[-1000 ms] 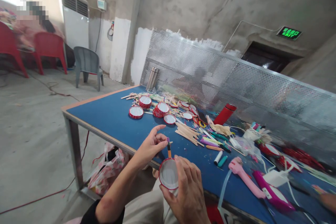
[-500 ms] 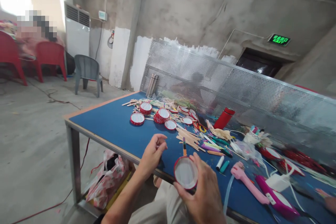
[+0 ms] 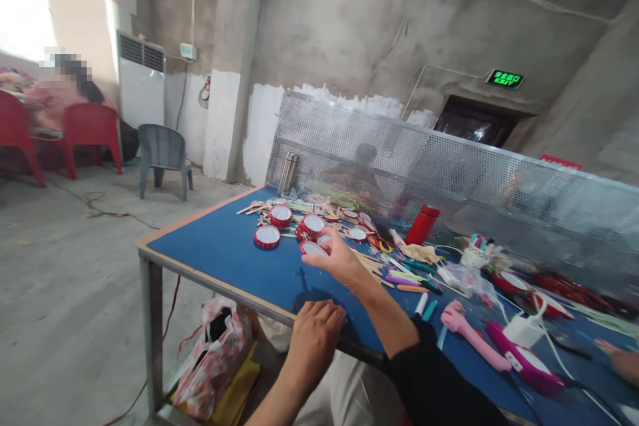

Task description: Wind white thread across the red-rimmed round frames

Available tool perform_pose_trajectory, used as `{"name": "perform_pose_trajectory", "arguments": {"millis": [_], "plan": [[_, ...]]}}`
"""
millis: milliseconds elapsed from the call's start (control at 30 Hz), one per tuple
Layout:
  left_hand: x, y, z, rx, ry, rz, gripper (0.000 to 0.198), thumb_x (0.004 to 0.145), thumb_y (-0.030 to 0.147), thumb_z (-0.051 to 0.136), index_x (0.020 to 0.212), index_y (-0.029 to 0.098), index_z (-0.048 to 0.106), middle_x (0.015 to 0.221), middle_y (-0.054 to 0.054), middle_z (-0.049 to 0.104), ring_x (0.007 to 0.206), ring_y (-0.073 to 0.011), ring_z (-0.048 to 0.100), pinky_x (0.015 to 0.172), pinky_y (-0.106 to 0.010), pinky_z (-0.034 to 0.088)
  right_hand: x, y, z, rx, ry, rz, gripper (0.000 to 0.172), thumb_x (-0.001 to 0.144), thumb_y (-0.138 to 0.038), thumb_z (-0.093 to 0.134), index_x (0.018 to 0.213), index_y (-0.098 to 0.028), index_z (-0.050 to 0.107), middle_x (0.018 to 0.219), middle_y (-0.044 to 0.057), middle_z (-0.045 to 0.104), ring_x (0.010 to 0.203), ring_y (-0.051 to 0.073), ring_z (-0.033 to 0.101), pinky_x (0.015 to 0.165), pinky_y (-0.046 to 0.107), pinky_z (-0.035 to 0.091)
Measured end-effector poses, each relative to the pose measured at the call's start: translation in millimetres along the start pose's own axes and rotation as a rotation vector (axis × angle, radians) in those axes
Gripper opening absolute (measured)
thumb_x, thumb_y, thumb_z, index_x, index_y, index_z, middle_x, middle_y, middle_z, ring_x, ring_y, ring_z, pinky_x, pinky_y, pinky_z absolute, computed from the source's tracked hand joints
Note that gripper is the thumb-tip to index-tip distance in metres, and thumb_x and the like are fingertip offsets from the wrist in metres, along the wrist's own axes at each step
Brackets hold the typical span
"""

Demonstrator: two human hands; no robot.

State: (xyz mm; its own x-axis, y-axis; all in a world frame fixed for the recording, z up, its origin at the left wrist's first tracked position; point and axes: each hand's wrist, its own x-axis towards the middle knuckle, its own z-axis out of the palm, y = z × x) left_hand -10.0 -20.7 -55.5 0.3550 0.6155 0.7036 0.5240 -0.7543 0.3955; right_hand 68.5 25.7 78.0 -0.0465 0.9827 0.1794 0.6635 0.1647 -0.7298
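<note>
My right hand [image 3: 342, 259] reaches forward over the blue table, its fingers and thumb closed around the rim of a small round drum [image 3: 313, 249] with a red edge and a pale face. Just behind it, several similar red-rimmed drums [image 3: 280, 215] lie flat, some stacked. My left hand [image 3: 315, 333] rests palm down at the table's near edge, fingers lying close together, with nothing visible in it. Beyond my right wrist, flat wooden sticks [image 3: 367, 265] are spread on the table, partly hidden by my forearm.
Markers [image 3: 407, 279], a pink glue gun [image 3: 474, 339], a magenta tool [image 3: 524, 363] and cables crowd the right side. A red bottle [image 3: 423, 225] and a steel flask [image 3: 288, 174] stand near the perforated metal screen [image 3: 339, 140]. Another person's hand [image 3: 626, 367] shows at the right edge.
My right hand has carried the drum forward and left, from near my lap to beside the other drums. My left hand has come down onto the table edge. The view has tilted up slightly.
</note>
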Motion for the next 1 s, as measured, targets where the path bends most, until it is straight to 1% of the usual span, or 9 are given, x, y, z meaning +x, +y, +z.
{"name": "perform_pose_trajectory", "arguments": {"millis": [67, 133, 200, 333, 500, 633, 833, 933, 1000], "plan": [[-15.5, -2.7, 6.0, 0.077, 0.128, 0.084, 0.02, 0.09, 0.02, 0.051, 0.104, 0.024, 0.065, 0.104, -0.003, 0.072, 0.104, -0.0185, 0.06, 0.091, -0.033, 0.038, 15.4, 8.2, 19.5, -0.085, 0.017, 0.015, 0.09, 0.064, -0.05, 0.07, 0.136, -0.014, 0.031, 0.11, 0.009, 0.06, 0.099, 0.02, 0.059, 0.086, 0.031, 0.044], [-26.4, -6.3, 9.2, 0.192, 0.172, 0.159, 0.025, 0.09, 0.024, 0.052, 0.113, 0.026, 0.062, 0.111, -0.001, 0.07, 0.109, -0.0174, 0.058, 0.097, -0.033, 0.035, 25.1, 14.6, 34.4, -0.121, 0.013, 0.022, 0.092, 0.063, -0.052, 0.07, 0.137, -0.014, 0.031, 0.114, 0.011, 0.059, 0.103, 0.022, 0.057, 0.088, 0.033, 0.043], [-31.6, -8.9, 10.0, 0.269, 0.199, 0.199, 0.028, 0.091, 0.026, 0.049, 0.116, 0.026, 0.06, 0.114, -0.001, 0.069, 0.11, -0.0169, 0.057, 0.1, -0.032, 0.032, 30.9, 18.1, 43.9, -0.146, 0.004, 0.023, 0.093, 0.061, -0.054, 0.071, 0.136, -0.014, 0.033, 0.118, 0.014, 0.057, 0.106, 0.024, 0.056, 0.09, 0.034, 0.042], [-31.1, -10.1, 8.7, 0.29, 0.226, 0.23, 0.031, 0.093, 0.025, 0.041, 0.118, 0.025, 0.06, 0.114, 0.0, 0.069, 0.111, -0.0162, 0.056, 0.102, -0.031, 0.029, 38.4, 18.3, 52.0, -0.219, 0.001, 0.022, 0.093, 0.061, -0.054, 0.072, 0.136, -0.014, 0.033, 0.121, 0.015, 0.056, 0.108, 0.026, 0.056, 0.09, 0.036, 0.041], [-29.9, -10.6, 10.5, 0.24, 0.29, 0.257, 0.033, 0.096, 0.023, 0.034, 0.115, 0.024, 0.062, 0.112, 0.001, 0.071, 0.11, -0.0156, 0.057, 0.102, -0.031, 0.029, 47.8, 15.1, 58.1, -0.322, 0.023, 0.008, 0.087, 0.062, -0.052, 0.071, 0.133, -0.016, 0.036, 0.121, 0.015, 0.057, 0.109, 0.029, 0.055, 0.088, 0.038, 0.04], [-31.4, -12.6, 14.3, 0.227, 0.294, 0.244, 0.035, 0.097, 0.025, 0.032, 0.119, 0.026, 0.06, 0.113, 0.002, 0.07, 0.11, -0.0155, 0.058, 0.102, -0.03, 0.029, 54.8, 14.1, 64.4, -0.392, 0.033, 0.001, 0.082, 0.063, -0.052, 0.07, 0.13, -0.014, 0.039, 0.121, 0.016, 0.058, 0.11, 0.03, 0.055, 0.087, 0.038, 0.041], [-32.8, -14.6, 15.6, 0.284, 0.246, 0.247, 0.035, 0.095, 0.029, 0.037, 0.127, 0.028, 0.054, 0.114, 0.0, 0.069, 0.111, -0.017, 0.057, 0.099, -0.031, 0.033, 59.9, 14.2, 73.6, -0.466, 0.046, 0.001, 0.078, 0.066, -0.051, 0.068, 0.128, -0.013, 0.041, 0.122, 0.018, 0.057, 0.113, 0.029, 0.053, 0.088, 0.036, 0.04], [-32.4, -14.4, 15.4, 0.311, 0.226, 0.244, 0.036, 0.095, 0.028, 0.04, 0.128, 0.027, 0.052, 0.114, -0.001, 0.069, 0.111, -0.0164, 0.057, 0.099, -0.031, 0.035, 60.8, 14.4, 76.6, -0.5, 0.046, -0.003, 0.079, 0.066, -0.051, 0.069, 0.128, -0.011, 0.041, 0.123, 0.02, 0.056, 0.116, 0.031, 0.051, 0.089, 0.037, 0.04], [-32.5, -13.9, 15.3, 0.305, 0.224, 0.237, 0.036, 0.094, 0.028, 0.041, 0.128, 0.027, 0.052, 0.114, -0.001, 0.069, 0.111, -0.0163, 0.057, 0.099, -0.031, 0.034, 60.1, 14.3, 75.3, -0.519, 0.031, -0.004, 0.08, 0.065, -0.054, 0.069, 0.127, -0.011, 0.042, 0.122, 0.019, 0.057, 0.115, 0.031, 0.052, 0.088, 0.037, 0.04]]}}
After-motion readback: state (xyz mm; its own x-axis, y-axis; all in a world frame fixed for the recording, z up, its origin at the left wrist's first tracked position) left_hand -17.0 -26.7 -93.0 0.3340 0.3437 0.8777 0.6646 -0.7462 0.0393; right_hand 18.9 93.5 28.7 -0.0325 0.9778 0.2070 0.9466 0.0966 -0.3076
